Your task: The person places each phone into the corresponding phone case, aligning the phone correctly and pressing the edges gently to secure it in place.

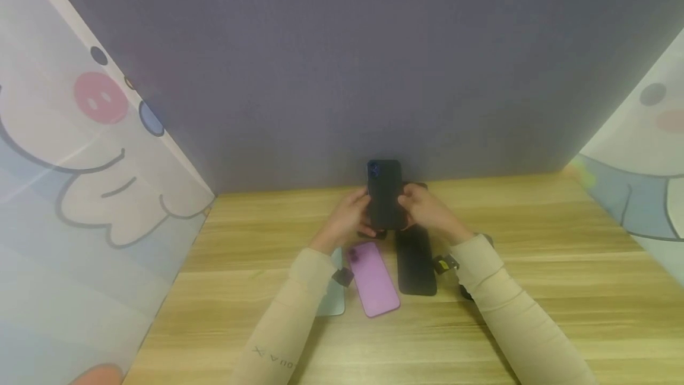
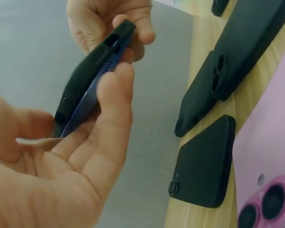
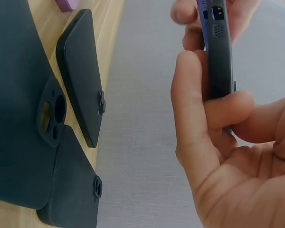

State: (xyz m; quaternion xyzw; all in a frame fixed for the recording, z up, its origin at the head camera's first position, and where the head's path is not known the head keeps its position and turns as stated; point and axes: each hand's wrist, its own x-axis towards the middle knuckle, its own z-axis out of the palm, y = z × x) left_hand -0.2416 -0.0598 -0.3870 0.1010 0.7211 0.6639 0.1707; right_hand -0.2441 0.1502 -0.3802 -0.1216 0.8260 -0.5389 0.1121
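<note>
A black phone case is held up over the back of the table, its camera corner at the upper left. In the left wrist view, a blue phone shows along the case's edge, with a gap between the two towards one end. My left hand grips one side of the case and phone, fingers beneath. From the other side my right hand pinches them between thumb and fingers. How fully the phone sits in the case cannot be told.
Below the hands lie a pink phone and a black case with camera cutouts. A pale blue phone is partly under the left forearm. Another dark item shows beside the right sleeve. Behind the table stands a grey panel.
</note>
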